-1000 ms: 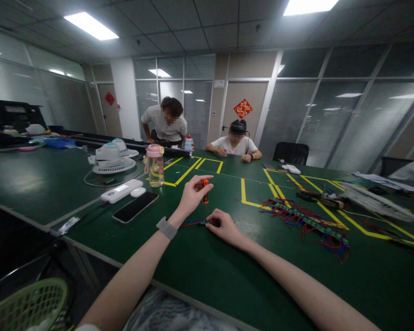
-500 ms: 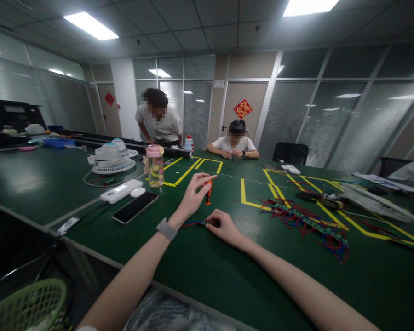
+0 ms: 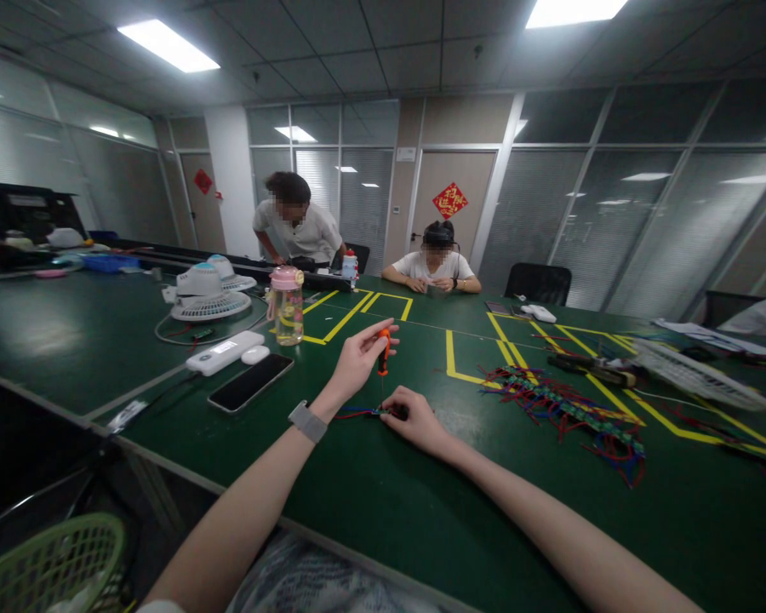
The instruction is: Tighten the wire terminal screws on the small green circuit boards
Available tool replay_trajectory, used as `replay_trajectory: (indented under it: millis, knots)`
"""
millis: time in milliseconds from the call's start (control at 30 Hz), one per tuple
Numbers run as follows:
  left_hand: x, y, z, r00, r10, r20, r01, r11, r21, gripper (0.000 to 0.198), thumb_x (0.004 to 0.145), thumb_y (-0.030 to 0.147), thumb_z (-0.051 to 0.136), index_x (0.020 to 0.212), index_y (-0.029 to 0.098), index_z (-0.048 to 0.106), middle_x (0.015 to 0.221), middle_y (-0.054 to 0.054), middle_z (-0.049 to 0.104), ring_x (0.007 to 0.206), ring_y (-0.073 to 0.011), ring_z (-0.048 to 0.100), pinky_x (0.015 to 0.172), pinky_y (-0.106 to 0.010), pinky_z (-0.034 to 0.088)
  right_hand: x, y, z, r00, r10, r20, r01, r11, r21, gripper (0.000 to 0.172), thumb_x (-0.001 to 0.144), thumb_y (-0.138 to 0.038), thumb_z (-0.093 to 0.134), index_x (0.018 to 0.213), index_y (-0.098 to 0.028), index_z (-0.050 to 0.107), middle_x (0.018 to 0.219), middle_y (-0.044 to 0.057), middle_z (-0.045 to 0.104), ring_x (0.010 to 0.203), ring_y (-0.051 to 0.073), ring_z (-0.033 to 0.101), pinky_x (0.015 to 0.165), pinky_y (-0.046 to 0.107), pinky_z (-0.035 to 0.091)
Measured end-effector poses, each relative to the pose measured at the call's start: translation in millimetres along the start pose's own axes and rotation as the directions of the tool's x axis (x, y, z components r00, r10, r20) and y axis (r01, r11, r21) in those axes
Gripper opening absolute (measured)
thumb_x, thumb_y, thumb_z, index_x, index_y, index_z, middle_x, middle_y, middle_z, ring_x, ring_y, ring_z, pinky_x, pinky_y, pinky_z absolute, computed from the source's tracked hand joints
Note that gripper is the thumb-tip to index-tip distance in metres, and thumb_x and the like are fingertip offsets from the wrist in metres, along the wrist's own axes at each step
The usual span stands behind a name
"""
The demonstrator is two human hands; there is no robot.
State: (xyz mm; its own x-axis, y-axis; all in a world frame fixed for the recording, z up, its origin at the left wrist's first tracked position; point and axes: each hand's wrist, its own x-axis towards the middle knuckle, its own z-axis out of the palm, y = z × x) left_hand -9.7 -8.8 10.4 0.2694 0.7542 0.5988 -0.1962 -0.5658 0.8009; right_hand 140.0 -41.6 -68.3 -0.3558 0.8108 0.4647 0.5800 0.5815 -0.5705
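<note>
My left hand pinches the orange handle of a small screwdriver, which stands upright with its thin shaft pointing down. The tip meets a small part with red and blue wires lying on the green table. My right hand rests on the table with its fingers pressed on that part, holding it in place. A grey band sits on my left wrist.
A phone, white power bank, pink-lidded bottle and small fans lie to the left. A pile of wired boards lies to the right. Two people are at the far end. A green basket sits lower left.
My left fingers have shifted on the screwdriver handle, which stays upright on the part. The standing person at the far end straightened up and moved slightly.
</note>
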Motion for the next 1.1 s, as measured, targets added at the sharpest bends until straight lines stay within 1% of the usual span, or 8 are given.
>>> replay_trajectory:
  millis: [100,200,433,600,733,833,967,1100]
  knots:
    - [-0.3,-0.3,-1.4,0.998,0.039,-0.054,-0.034,0.994,0.101,0.036,0.074,0.032,0.065,0.108,0.019,0.064,0.100,-0.006,0.062,0.083,-0.0154,0.060,0.076,-0.029,0.050,-0.2,-0.6,-0.4,1.000,0.009,0.002,-0.009,1.000,0.000,0.009,0.072,-0.010,0.063,0.078,-0.015,0.066,0.073,0.000,0.054,0.065,0.011,0.050,0.062,0.023,0.041]
    - [-0.1,1.2,-3.8,0.996,0.074,-0.050,-0.066,0.987,0.145,0.028,0.075,0.032,0.064,0.100,0.020,0.069,0.109,-0.007,0.057,0.094,-0.0170,0.058,0.079,-0.027,0.048,-0.3,-1.5,-1.1,1.000,0.009,0.004,-0.009,1.000,0.004,0.009,0.072,-0.010,0.063,0.078,-0.015,0.067,0.073,0.001,0.054,0.065,0.011,0.050,0.062,0.023,0.041]
    - [-0.1,0.0,-1.9,0.985,-0.109,0.138,0.140,0.959,-0.248,0.040,0.086,0.031,0.047,0.124,0.022,0.054,0.120,-0.011,0.057,0.098,-0.0222,0.060,0.084,-0.040,0.049,-0.5,-3.4,-1.6,1.000,0.021,0.008,-0.021,1.000,0.013,0.008,0.072,-0.010,0.063,0.078,-0.013,0.067,0.074,0.001,0.054,0.065,0.012,0.051,0.061,0.024,0.041]
    - [-1.4,1.1,-1.9,1.000,-0.018,0.014,0.018,0.999,0.035,0.039,0.077,0.034,0.063,0.113,0.020,0.062,0.099,-0.007,0.061,0.085,-0.0171,0.060,0.079,-0.033,0.049,-0.4,-1.8,-1.2,1.000,0.012,0.004,-0.012,1.000,0.019,0.008,0.072,-0.010,0.063,0.078,-0.013,0.067,0.073,0.001,0.054,0.065,0.011,0.050,0.061,0.023,0.040]
    - [-0.4,2.4,-4.6,0.990,0.119,-0.077,-0.092,0.955,0.283,0.032,0.073,0.034,0.067,0.103,0.023,0.068,0.108,-0.006,0.051,0.098,-0.0181,0.054,0.084,-0.030,0.047,0.0,0.6,0.0,1.000,0.016,0.000,-0.016,1.000,0.015,0.008,0.072,-0.011,0.064,0.079,-0.014,0.067,0.073,0.001,0.053,0.064,0.011,0.050,0.061,0.023,0.040]
    - [1.2,1.0,-4.4,0.995,0.077,-0.061,-0.066,0.983,0.171,0.030,0.082,0.031,0.055,0.108,0.024,0.065,0.120,-0.007,0.049,0.107,-0.0199,0.053,0.086,-0.031,0.047,0.0,1.8,0.9,1.000,0.022,0.004,-0.022,1.000,0.008,0.008,0.072,-0.011,0.063,0.079,-0.014,0.067,0.073,0.001,0.053,0.064,0.011,0.050,0.061,0.023,0.040]
    - [1.6,-2.6,-1.3,0.998,-0.051,0.040,0.054,0.993,-0.100,0.039,0.086,0.032,0.047,0.123,0.023,0.054,0.119,-0.009,0.055,0.092,-0.0187,0.061,0.079,-0.036,0.052,-0.2,1.1,0.6,1.000,0.026,0.008,-0.027,1.000,0.006,0.008,0.073,-0.011,0.063,0.079,-0.014,0.067,0.073,0.001,0.053,0.064,0.011,0.050,0.061,0.024,0.040]
    - [0.1,-1.6,-2.2,1.000,0.001,-0.027,0.000,0.998,0.063,0.039,0.077,0.033,0.062,0.114,0.021,0.060,0.098,-0.006,0.061,0.082,-0.0154,0.060,0.077,-0.032,0.051,-0.5,-0.6,-0.4,1.000,0.016,0.004,-0.016,1.000,0.011,0.008,0.073,-0.011,0.063,0.079,-0.014,0.067,0.073,0.001,0.054,0.064,0.011,0.050,0.061,0.023,0.041]
